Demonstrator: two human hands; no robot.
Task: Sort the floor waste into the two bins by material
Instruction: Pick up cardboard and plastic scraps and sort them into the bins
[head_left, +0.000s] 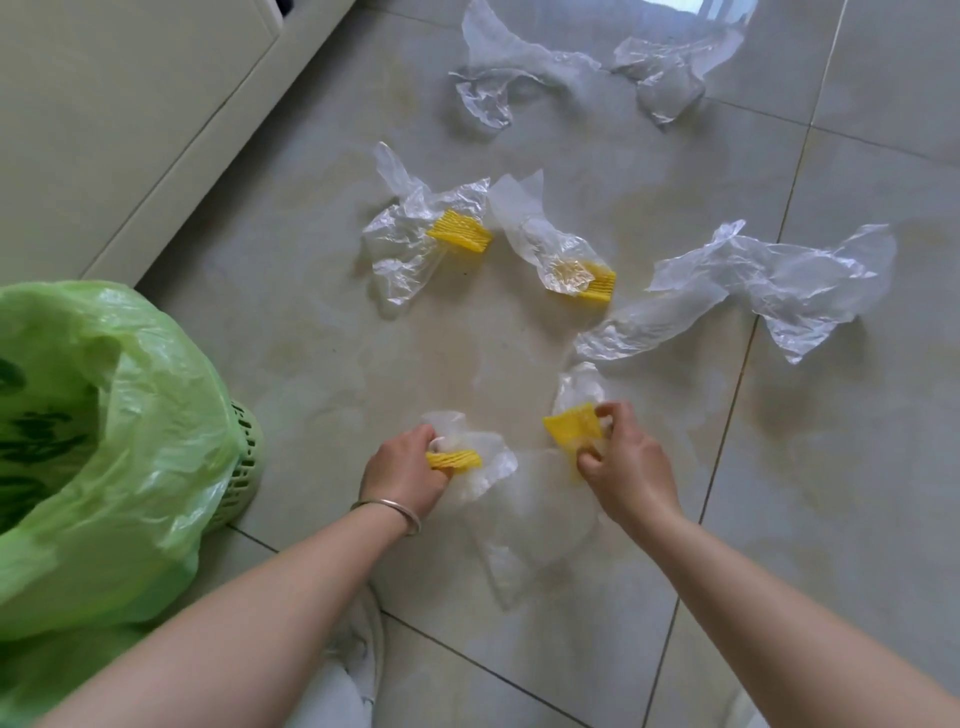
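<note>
Both hands down on the floor waste, one yellow foam piece each.
Green-lined bin (104, 441) at floor's left edge; clear film (769, 280) strewn across tiles. Left hand (402, 475) grips foam piece (454, 460), right hand (626, 462) pinches second foam (571, 423): shake film free before binning.

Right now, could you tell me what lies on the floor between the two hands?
In the head view, only clear plastic film and bare floor tile lie between the left hand and the right hand; each grips yellow foam.
</note>
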